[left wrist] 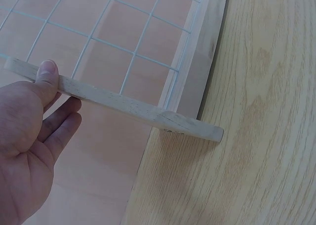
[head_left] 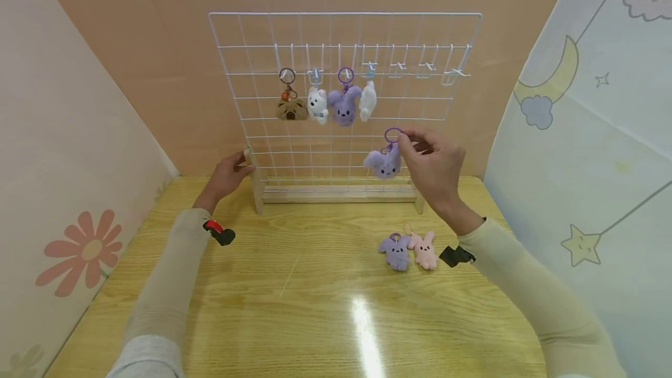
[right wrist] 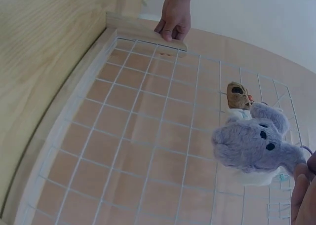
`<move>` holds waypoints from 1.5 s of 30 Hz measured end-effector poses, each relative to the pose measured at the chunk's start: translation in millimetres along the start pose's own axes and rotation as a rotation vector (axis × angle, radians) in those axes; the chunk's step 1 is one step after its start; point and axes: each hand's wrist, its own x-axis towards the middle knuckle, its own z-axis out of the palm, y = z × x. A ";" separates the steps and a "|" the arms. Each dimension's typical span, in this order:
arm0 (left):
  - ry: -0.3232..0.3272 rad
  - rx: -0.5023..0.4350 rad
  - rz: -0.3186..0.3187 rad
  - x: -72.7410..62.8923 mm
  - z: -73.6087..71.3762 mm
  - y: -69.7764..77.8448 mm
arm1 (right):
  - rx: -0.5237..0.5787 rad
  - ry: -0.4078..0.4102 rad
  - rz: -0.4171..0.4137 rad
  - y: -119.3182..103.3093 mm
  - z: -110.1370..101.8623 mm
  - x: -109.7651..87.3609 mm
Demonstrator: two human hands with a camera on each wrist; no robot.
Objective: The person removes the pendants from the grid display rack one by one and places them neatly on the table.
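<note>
My right hand (head_left: pixel 434 161) pinches a purple long-eared plush keychain (head_left: pixel 387 163) near its purple ring, in front of the white wire grid rack (head_left: pixel 315 150). The plush hangs apart from the hooks; in the right wrist view it (right wrist: pixel 252 141) fills much of the right side. With thumb and fingers, my left hand (head_left: pixel 227 177) grips the rack's wooden side post (left wrist: pixel 123 102). On the hooks hang a brown bear keychain (head_left: pixel 291 109), a white bear keychain (head_left: pixel 317 105), a purple plush keychain (head_left: pixel 343 111) and a white plush (head_left: pixel 368 101) turned sideways.
Several white hooks (head_left: pixel 427 67) without keychains stand at the grid's right. On the wooden table (head_left: pixel 252 296) lie another purple plush keychain (head_left: pixel 397 252) and a pink one (head_left: pixel 424 251), side by side, below my right wrist. Patterned walls flank the table.
</note>
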 end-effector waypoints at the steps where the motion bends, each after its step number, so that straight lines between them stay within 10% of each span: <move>1: 0.000 0.003 -0.001 0.3 0.1 -0.3 | -0.001 -0.003 0.000 0.7 -0.2 -3.2; 45: -0.003 -0.015 -0.007 -1.9 0.2 -1.2 | -0.006 -0.211 0.091 38.1 -7.4 -115.4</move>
